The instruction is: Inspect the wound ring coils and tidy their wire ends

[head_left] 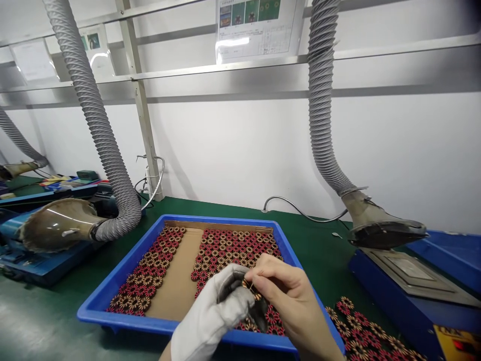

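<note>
My left hand point(216, 311), in a white glove with dark-stained fingertips, is closed around a small copper-wound stator core point(247, 284), mostly hidden by the fingers. My bare right hand point(287, 296) meets it from the right, thumb and forefinger pinched on what looks like a thin wire end of that core. Both hands are above the near right part of a blue tray point(124, 325). Rows of similar flower-shaped stator cores point(229, 245), red and copper-coloured, lie flat in the tray on brown cardboard point(175, 276).
More loose cores point(363, 331) lie on the green mat right of the tray. Beyond them stands a blue machine with a metal plate point(413, 273), under an extraction hood point(387, 228). Another hood point(60, 225) hangs at left. A grey cable point(296, 213) runs behind the tray.
</note>
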{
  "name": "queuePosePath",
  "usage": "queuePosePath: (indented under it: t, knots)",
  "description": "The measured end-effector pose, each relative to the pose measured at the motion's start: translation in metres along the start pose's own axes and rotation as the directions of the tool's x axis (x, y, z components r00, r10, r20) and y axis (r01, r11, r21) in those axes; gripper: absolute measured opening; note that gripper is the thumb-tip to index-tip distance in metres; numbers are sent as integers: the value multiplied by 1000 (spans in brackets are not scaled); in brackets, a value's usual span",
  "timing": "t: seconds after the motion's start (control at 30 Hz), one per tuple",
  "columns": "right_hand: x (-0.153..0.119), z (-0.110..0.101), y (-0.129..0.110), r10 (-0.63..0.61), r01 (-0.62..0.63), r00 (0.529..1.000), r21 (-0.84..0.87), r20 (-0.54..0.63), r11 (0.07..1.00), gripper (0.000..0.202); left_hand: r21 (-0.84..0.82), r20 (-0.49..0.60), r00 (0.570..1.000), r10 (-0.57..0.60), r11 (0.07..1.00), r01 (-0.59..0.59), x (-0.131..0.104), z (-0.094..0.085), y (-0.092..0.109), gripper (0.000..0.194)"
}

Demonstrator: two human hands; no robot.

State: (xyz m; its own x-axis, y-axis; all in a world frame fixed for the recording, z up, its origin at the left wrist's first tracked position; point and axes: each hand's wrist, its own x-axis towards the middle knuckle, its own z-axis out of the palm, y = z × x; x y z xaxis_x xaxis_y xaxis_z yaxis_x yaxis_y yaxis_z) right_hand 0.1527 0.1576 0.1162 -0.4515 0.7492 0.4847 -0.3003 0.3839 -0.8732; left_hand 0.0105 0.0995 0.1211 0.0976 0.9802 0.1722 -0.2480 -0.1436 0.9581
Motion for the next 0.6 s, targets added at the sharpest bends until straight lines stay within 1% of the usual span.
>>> queuePosePath:
  t: [0.03,0.1,0.17,0.2,0.23,0.27,0.3,0.33,0.37,0.4,0.47,0.5,0.57,0.6]
  knots:
    - [0,3,0,23,-21,999,62,-25,998,20,8,20,1000,-5,1000,5,0,0,0,29]
    - [1,9,1,111,-99,993,255,-31,962,23,27,45,999,-23,999,21,-2,0,2,27]
    - [3,12,-1,222,-199,975,435,-4,878,24,31,50,998,-39,999,38,-5,1,7,27]
    - [3,12,-2,260,-227,966,510,6,830,25,35,61,997,-39,999,37,-7,1,9,26]
    - [4,12,-3,272,-221,962,574,-2,788,25,47,72,997,-34,998,30,-9,1,11,25]
    - [4,11,-5,259,-186,966,619,-30,764,25,75,86,996,-26,997,20,-11,0,13,23]
    - [4,10,-6,228,-133,971,638,-68,759,25,118,101,995,-18,993,6,-13,-1,13,22]
    - [3,9,-8,191,-80,976,630,-109,773,25,172,100,995,-5,985,-12,-16,-2,14,22]
    - [1,7,-9,157,-46,978,590,-138,806,24,234,80,997,12,972,-31,-18,-4,13,24]
    - [-1,6,-10,132,-42,981,513,-139,857,23,298,46,998,38,953,-49,-19,-5,12,25]
    - [-7,3,-11,134,-111,989,292,-60,950,23,411,-7,995,103,907,-91,-21,-7,10,26]
    - [-10,2,-13,159,-155,987,174,-12,972,23,449,-21,991,133,887,-109,-21,-8,8,26]
    - [-13,1,-15,221,-221,974,-13,40,975,23,478,-18,985,174,867,-144,-20,-10,5,24]
    - [-14,1,-17,245,-241,969,-71,41,968,23,471,-10,983,181,869,-156,-18,-10,3,23]
